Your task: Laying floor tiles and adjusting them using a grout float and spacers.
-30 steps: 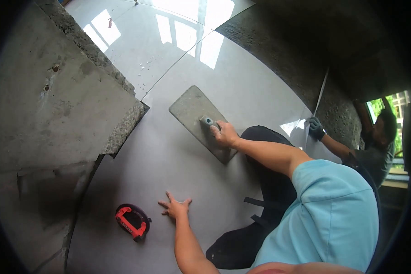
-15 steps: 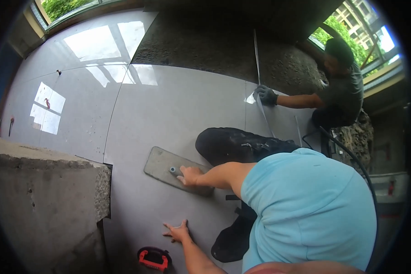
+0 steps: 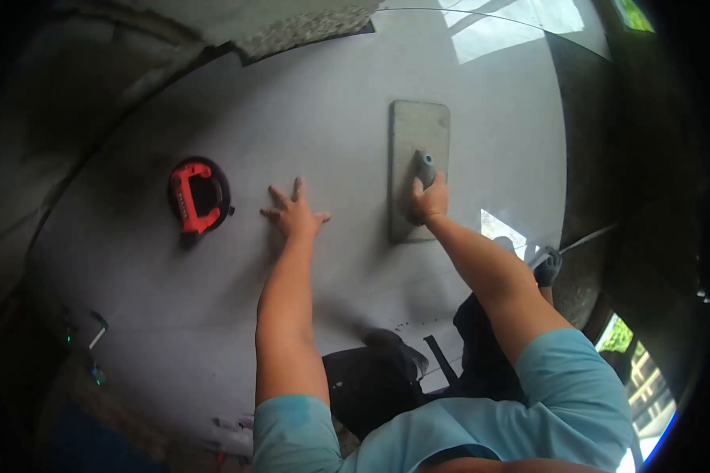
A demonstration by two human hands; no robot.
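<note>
My right hand [image 3: 429, 199] grips the grey handle of a flat rectangular float [image 3: 418, 134] that lies flat on a large glossy grey floor tile [image 3: 323, 110]. My left hand [image 3: 293, 211] rests flat on the same tile with fingers spread, holding nothing. It lies between the float and a red-handled black suction cup lifter [image 3: 197, 197], which sits on the tile to its left.
A rough concrete edge [image 3: 308, 27] runs along the top of the tile. A dark unfinished strip of floor [image 3: 607, 158] borders the tile on the right. Another person's gloved hand [image 3: 547, 264] shows at the right behind my arm. My dark-trousered knees [image 3: 379, 370] are below.
The view has swung round, so the float now points away from me and the lifter sits left of my left hand. Both hands keep their places on the tile and handle.
</note>
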